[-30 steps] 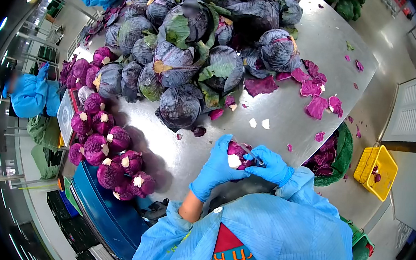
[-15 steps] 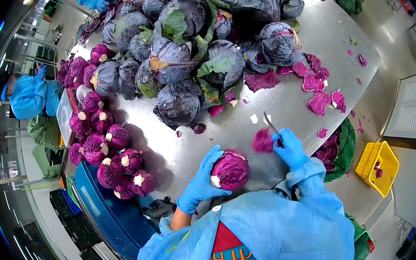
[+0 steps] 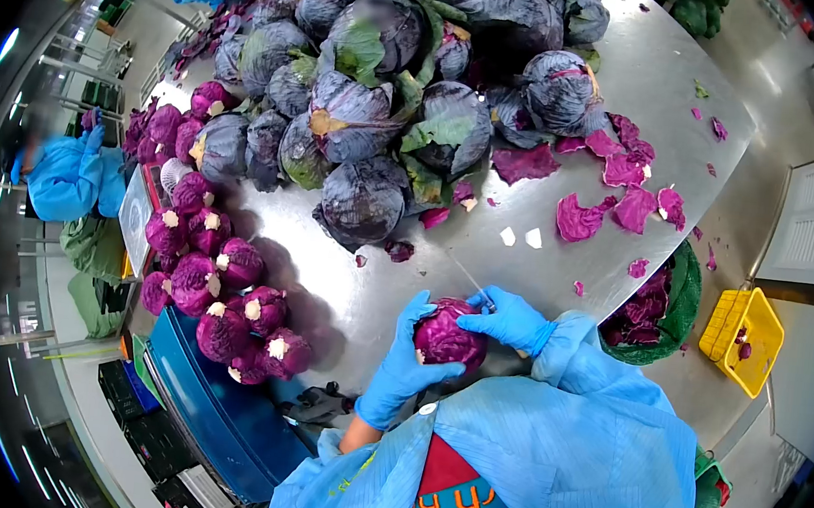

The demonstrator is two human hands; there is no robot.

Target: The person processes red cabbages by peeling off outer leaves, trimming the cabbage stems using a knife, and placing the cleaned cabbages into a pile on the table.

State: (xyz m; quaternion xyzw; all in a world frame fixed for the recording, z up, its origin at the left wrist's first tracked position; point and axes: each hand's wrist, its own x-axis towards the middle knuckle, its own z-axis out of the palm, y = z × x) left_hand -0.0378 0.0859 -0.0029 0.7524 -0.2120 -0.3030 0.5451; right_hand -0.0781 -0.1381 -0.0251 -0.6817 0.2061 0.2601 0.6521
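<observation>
A peeled purple cabbage (image 3: 446,341) is held near the table's front edge, with my left hand (image 3: 403,366) wrapped round its left side. My right hand (image 3: 515,321) is closed on a small knife (image 3: 467,274), whose thin blade points up and left, away from the cabbage. The fingers of that hand touch the cabbage's upper right; the knife's handle is mostly hidden in them. Beyond my hands, several torn purple leaves (image 3: 580,219) and two white stem pieces (image 3: 533,238) lie on the metal table (image 3: 514,264).
Untrimmed dark cabbages (image 3: 364,196) are heaped at the table's far side. Peeled cabbages (image 3: 197,281) are piled on the left, above a blue bin (image 3: 207,401). Right of the table stand a green leaf-filled basket (image 3: 681,305) and a yellow crate (image 3: 744,335). Co-workers in blue (image 3: 71,178) are at left.
My right hand has moved left, from beside the cabbage onto it. The purple leaf near that hand now lies among the leaves farther up the table. The knife's blade has swung leftward.
</observation>
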